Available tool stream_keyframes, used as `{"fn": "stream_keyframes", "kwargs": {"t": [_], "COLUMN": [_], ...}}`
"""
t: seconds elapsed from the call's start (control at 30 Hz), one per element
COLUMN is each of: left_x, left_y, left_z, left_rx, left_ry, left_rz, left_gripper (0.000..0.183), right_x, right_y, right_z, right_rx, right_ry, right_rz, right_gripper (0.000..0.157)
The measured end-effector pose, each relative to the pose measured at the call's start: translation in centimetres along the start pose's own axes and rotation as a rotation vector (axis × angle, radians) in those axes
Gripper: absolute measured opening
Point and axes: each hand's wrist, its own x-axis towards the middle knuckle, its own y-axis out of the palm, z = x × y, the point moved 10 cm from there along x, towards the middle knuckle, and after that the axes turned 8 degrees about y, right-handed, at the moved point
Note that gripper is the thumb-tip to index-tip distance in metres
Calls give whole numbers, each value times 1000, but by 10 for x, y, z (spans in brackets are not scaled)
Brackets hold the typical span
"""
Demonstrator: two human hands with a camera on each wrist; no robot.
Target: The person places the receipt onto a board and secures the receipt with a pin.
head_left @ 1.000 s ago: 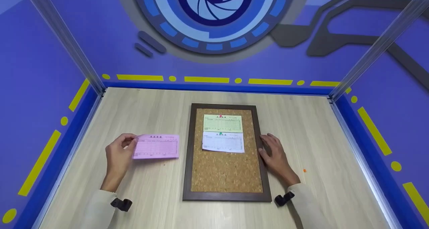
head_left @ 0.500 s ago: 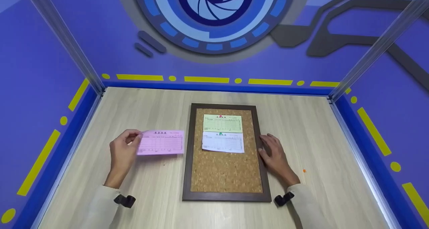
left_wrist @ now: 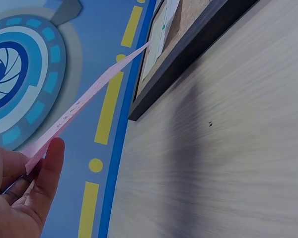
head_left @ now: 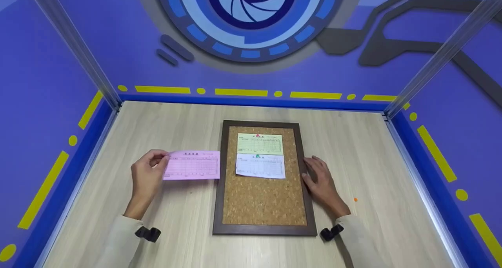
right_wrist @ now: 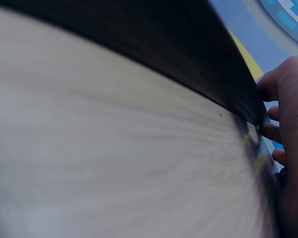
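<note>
My left hand (head_left: 148, 178) pinches a pink printed form slip (head_left: 192, 165) by its left end, thumb against fingers. The slip is held above the table, its right end overlapping the left frame of a corkboard (head_left: 264, 201) in the head view. Seen from the left wrist, the slip is nearly edge-on. On the corkboard, a green slip (head_left: 259, 144) is fixed by a red pin (head_left: 257, 135), and a white slip (head_left: 260, 168) below it by a green pin (head_left: 257, 156). My right hand (head_left: 322, 183) rests against the right side of the dark frame, fingertips and thumb touching its edge.
The corkboard lies flat on a light wooden table (head_left: 376, 232). A small orange object (head_left: 355, 199) lies right of my right hand. Blue panels (head_left: 251, 78) with yellow markings enclose the back and both sides.
My left hand has carried the pink slip rightward and slightly away, so that its end now overlaps the corkboard's left frame. The right hand and the corkboard have stayed put.
</note>
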Motion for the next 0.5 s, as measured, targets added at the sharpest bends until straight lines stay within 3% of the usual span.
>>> {"fn": "stream_keyframes", "kwargs": {"t": [0.3, 0.5], "left_x": [-1, -3], "left_y": [12, 22], "left_z": [-3, -3], "left_rx": [-18, -35], "left_ry": [4, 0], "left_rz": [20, 33], "left_gripper": [8, 8], "right_x": [0, -1], "right_y": [0, -1], "right_z": [1, 15], "right_rx": [-5, -53], "right_ry": [29, -2], "right_rz": [46, 55], "right_gripper": [53, 51]}}
